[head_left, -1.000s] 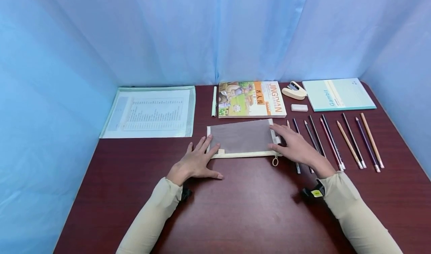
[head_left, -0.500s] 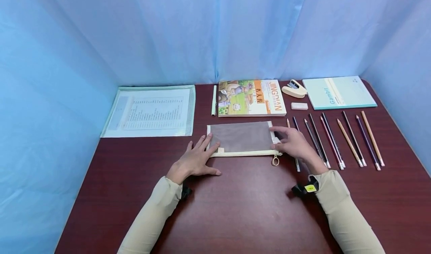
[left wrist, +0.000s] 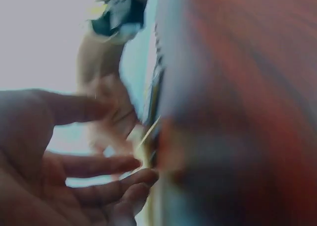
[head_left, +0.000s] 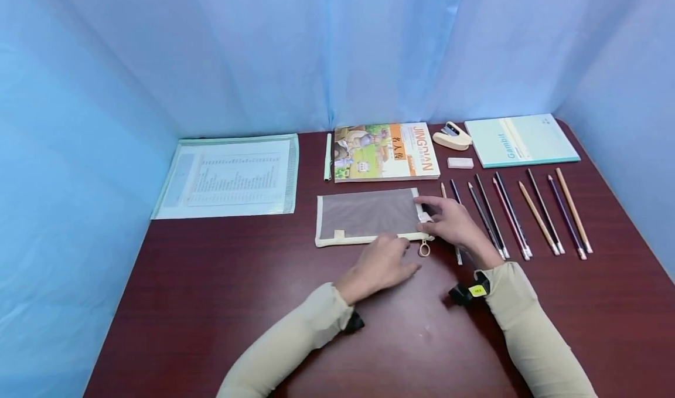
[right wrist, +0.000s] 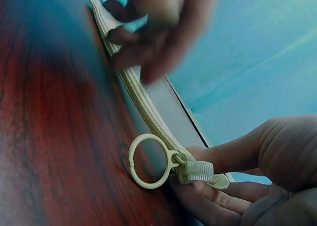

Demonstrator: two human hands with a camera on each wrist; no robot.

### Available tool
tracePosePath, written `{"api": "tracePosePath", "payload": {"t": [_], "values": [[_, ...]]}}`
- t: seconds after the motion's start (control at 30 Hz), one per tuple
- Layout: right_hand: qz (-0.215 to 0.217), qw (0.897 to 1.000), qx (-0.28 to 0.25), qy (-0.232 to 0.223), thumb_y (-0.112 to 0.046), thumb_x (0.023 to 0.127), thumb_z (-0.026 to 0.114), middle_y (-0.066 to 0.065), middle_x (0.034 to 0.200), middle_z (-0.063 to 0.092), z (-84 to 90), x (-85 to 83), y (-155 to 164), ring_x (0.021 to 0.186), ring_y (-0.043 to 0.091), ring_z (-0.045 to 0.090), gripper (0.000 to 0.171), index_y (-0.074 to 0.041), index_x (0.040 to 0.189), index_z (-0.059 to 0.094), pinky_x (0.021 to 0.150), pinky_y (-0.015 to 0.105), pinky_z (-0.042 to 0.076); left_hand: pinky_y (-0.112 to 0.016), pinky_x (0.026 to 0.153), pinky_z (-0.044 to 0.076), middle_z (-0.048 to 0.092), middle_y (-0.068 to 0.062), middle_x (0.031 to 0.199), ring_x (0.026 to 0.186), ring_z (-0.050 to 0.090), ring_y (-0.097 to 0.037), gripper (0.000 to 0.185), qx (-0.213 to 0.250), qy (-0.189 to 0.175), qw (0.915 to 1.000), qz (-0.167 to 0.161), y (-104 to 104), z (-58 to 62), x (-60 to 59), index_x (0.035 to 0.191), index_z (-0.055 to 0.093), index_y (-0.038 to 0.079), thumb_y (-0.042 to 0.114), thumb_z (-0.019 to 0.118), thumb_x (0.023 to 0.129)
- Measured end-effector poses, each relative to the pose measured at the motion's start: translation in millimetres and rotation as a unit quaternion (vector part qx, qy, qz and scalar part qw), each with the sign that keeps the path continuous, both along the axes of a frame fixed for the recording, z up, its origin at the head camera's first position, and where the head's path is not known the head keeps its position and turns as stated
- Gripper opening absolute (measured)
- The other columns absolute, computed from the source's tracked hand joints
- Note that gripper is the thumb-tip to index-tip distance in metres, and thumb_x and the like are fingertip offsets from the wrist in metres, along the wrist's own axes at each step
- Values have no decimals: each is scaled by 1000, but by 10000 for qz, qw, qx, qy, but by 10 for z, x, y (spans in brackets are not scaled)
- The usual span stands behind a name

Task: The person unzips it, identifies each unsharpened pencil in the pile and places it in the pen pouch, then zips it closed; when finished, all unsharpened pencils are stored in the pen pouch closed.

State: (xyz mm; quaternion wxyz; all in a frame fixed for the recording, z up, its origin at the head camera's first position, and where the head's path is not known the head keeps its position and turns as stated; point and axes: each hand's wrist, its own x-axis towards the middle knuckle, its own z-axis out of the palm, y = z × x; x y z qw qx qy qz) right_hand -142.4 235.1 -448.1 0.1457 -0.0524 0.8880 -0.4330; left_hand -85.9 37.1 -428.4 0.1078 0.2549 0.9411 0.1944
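A flat mesh pencil case with cream edging lies mid-table, zip side toward me. My right hand pinches its right end. In the right wrist view, thumb and fingers lie on either side of the zip's end, next to the fabric pull tab with its cream ring. My left hand is over the zip's front edge, left of the ring, fingers loosely bent and nothing visible in them. The left wrist view is blurred; there the left hand's thumb and fingers are spread apart.
Several pencils lie in pairs to the right. Behind stand a book, a pen, an eraser, a stapler and a green notebook. A document pouch lies far left; blue curtains surround the table.
My left hand has left the pencil case's left end and moved right toward the zip ring. The right hand's fingers have drawn together on the right end. The head view shifted slightly.
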Motion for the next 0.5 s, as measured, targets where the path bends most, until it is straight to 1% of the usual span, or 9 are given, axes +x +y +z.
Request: {"api": "tracePosePath", "payload": {"t": [0.07,0.13,0.23,0.27,0.3,0.33,0.4,0.47,0.5], "values": [[5,10000,-12,-35,-1,86,72,18,88,67,-6,1,1,58,4,55,58,-1,141,53,49,19,44,-26,48,47,70,1,77,70,66,-15,25,32,-24,9995,317,183,-45,-10,78,69,17,38,68,90],[19,10000,1,5,0,85,72,17,88,66,-10,4,0,54,4,52,58,-1,140,53,49,19,43,-29,42,43,68,0,72,64,66,-17,29,-42,61,9979,636,313,-88,-32,66,62,18,36,68,88],[27,9999,43,104,0,85,72,24,102,66,-12,4,-3,54,4,52,58,0,140,54,49,18,43,-33,41,45,69,-2,72,65,69,-21,32,-84,217,9948,995,417,-135,-74,60,57,19,32,71,85],[30,9999,38,147,0,84,73,26,112,65,-11,4,-5,57,3,55,58,0,139,55,50,18,44,-33,41,45,68,-2,71,64,68,-20,33,-39,211,9940,1076,434,-146,-89,58,55,19,31,72,84],[23,9998,38,177,0,84,73,26,116,63,-9,3,-6,58,3,55,58,0,139,55,50,18,43,-31,40,44,66,0,68,62,66,-18,34,32,182,9933,1143,444,-157,-103,57,53,19,29,73,83],[19,9998,42,177,0,83,73,26,115,64,-5,3,-7,58,3,55,58,1,139,55,50,18,43,-30,39,42,62,2,63,59,62,-15,36,146,110,9927,1193,446,-163,-116,55,50,20,27,73,82],[4,9999,60,141,0,84,73,22,100,66,4,1,-8,54,2,51,58,0,139,55,48,17,41,-26,37,36,49,6,53,51,50,-10,42,423,-102,9912,1251,437,-171,-136,50,44,20,22,72,81],[-3,9999,100,119,-1,84,74,16,85,63,9,2,-10,50,1,44,58,-1,139,55,47,18,38,-23,35,30,34,9,48,47,38,-7,46,635,-262,9893,1287,415,-174,-149,48,38,21,19,70,80],[-12,9998,130,123,-1,84,74,14,82,62,10,3,-9,48,2,41,59,-2,139,55,46,18,36,-22,35,29,30,10,47,46,34,-6,47,701,-280,9887,1294,401,-173,-154,47,36,22,18,70,79]]}}
